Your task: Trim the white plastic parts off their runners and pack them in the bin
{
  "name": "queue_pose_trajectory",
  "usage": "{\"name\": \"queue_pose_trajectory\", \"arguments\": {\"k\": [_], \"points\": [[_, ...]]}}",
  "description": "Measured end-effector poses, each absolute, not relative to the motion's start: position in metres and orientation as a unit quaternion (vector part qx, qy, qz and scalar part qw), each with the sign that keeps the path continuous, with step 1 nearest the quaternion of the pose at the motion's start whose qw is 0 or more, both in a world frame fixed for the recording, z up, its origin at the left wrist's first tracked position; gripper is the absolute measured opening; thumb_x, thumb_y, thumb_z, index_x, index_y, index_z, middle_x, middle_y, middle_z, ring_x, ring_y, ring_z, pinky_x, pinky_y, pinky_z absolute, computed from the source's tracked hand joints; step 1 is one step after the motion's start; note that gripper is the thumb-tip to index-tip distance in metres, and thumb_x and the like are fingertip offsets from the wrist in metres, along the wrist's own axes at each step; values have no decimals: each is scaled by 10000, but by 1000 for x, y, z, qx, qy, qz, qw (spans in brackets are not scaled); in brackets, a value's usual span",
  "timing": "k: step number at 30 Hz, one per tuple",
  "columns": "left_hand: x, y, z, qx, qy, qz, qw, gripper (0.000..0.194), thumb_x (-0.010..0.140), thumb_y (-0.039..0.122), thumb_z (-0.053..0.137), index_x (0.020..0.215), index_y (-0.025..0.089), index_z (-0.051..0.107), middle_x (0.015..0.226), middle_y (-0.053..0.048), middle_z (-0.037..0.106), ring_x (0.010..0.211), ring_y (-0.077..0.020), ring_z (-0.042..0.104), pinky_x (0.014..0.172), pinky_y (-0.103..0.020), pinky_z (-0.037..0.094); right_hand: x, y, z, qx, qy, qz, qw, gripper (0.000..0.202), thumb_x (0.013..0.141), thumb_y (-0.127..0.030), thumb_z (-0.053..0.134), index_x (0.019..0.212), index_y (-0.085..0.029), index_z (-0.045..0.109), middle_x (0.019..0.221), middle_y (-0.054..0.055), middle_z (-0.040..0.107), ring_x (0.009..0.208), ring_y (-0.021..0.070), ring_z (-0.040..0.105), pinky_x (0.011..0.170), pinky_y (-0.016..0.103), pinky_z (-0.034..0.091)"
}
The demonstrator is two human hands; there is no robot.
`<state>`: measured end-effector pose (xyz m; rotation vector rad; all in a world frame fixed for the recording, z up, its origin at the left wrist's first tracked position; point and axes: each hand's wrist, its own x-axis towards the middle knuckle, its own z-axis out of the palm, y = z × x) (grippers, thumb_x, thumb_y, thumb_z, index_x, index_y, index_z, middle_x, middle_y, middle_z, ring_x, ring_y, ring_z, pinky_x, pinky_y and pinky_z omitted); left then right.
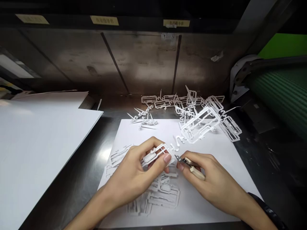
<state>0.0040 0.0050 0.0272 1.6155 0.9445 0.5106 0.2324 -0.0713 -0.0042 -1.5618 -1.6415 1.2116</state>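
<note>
My left hand [141, 169] grips one end of a white plastic molding [158, 152] between thumb and fingers. A wavy sprue [177, 142] joins or meets that end and leads to a larger rectangular frame [201, 124] held up at the right. My right hand [203, 175] is closed around side cutters [185, 161] with cream handles. Their metal tips lie just right of the left thumb, close to the molding's edge. Under my left hand, several white frame parts [164, 195] lie in a loose pile on a white sheet [211, 204].
Several uncut-looking frames [168, 99] are heaped at the back right. Spiky sprue scraps [145, 119] lie at the sheet's far edge. White boards [43, 137] stand stacked at the left. A green conveyor belt [285, 92] runs at the right; a metal wall [144, 64] closes the back.
</note>
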Motion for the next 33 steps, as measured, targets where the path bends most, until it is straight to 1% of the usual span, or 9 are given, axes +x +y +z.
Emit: {"name": "queue_pose_trajectory", "arguments": {"k": [3, 5, 10, 14, 18, 20, 26, 31, 33], "points": [[3, 3, 26, 693, 395, 213, 565, 63, 1039, 195, 719, 993, 238, 711, 878, 70, 788, 822, -127, 737, 806, -178, 529, 233, -71, -5, -597, -605, 448, 278, 361, 1118, -376, 600, 795, -237, 520, 710, -49, 516, 650, 151, 445, 594, 301, 342], [4, 3, 24, 688, 393, 207, 574, 93, 1009, 149, 724, 1003, 241, 716, 873, 74, 789, 757, -121, 737, 759, -171, 549, 234, -71, -4, -602, -604, 447, 270, 361, 1121, -388, 597, 797, -236, 546, 708, -48, 522, 645, 151, 447, 589, 303, 339], [5, 0, 18, 662, 397, 192, 606, 47, 1000, 218, 718, 957, 237, 722, 603, 95, 681, 488, -114, 645, 505, -152, 518, 234, -73, -7, -600, -612, 449, 255, 328, 1119, -366, 604, 819, -235, 628, 704, -41, 590, 639, 156, 493, 585, 301, 358], [6, -2, 19, 643, 422, 179, 613, 69, 999, 278, 724, 954, 229, 743, 541, 93, 666, 420, -102, 595, 442, -132, 476, 234, -72, -5, -596, -605, 472, 239, 362, 1131, -414, 591, 835, -222, 675, 749, -13, 657, 689, 179, 544, 611, 308, 383], [7, -2, 23, 619, 442, 147, 633, 146, 997, 336, 743, 906, 223, 725, 510, 91, 655, 404, -98, 575, 427, -128, 466, 235, -71, 0, -599, -581, 523, 171, 455, 1163, -493, 519, 822, -216, 636, 735, -26, 590, 693, 166, 502, 640, 306, 387], [8, -2, 23, 613, 444, 144, 638, 184, 1009, 366, 735, 892, 225, 714, 508, 94, 650, 404, -91, 568, 421, -120, 459, 235, -72, 2, -599, -580, 528, 160, 473, 1164, -520, 507, 819, -217, 624, 721, -32, 562, 689, 164, 489, 645, 305, 384], [8, -1, 21, 611, 435, 149, 644, 215, 1025, 391, 733, 888, 232, 685, 537, 99, 652, 420, -85, 562, 410, -116, 437, 232, -73, -4, -592, -603, 507, 171, 455, 1164, -501, 502, 854, -216, 674, 762, -1, 660, 732, 194, 569, 695, 305, 424], [6, 4, 20, 634, 435, 133, 625, 177, 1030, 368, 732, 924, 230, 703, 773, 62, 770, 508, -107, 617, 445, -173, 454, 231, -75, -12, -609, -619, 470, 160, 483, 1164, -502, 487, 793, -223, 620, 699, -5, 606, 701, 194, 547, 657, 300, 388], [1, 6, 22, 685, 412, 115, 590, 158, 1053, 362, 707, 967, 236, 747, 821, 51, 764, 613, -127, 652, 533, -198, 476, 235, -76, -11, -614, -612, 475, 148, 511, 1155, -537, 509, 748, -229, 533, 676, -19, 551, 687, 182, 515, 632, 293, 359]]}}
